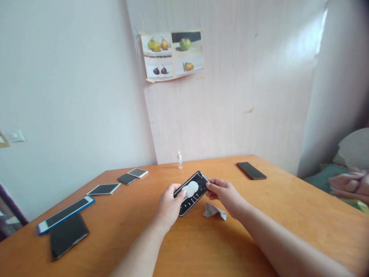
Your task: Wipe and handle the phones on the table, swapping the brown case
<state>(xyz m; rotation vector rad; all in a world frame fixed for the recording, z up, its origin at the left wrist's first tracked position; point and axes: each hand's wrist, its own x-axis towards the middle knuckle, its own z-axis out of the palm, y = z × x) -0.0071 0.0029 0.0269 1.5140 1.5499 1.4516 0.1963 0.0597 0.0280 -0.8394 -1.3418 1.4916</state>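
Note:
A smartphone [198, 195] in a black case with a white printed figure is held tilted above the table, its camera side facing me. My left hand [170, 204] grips its lower left part, thumb on the case's back. At the upper right edge, my right hand [223, 194] pinches the phone between thumb and fingers. A crumpled grey cloth [215, 211] lies on the table just below my right hand, apart from it.
The wooden table [129, 231] carries a small spray bottle [180, 161] at the back and a dark phone [251, 170] at right. Along the left lie a black tablet [68, 235], a blue-edged white tablet [67, 214], a white device [104, 189] and two smaller devices [138, 172].

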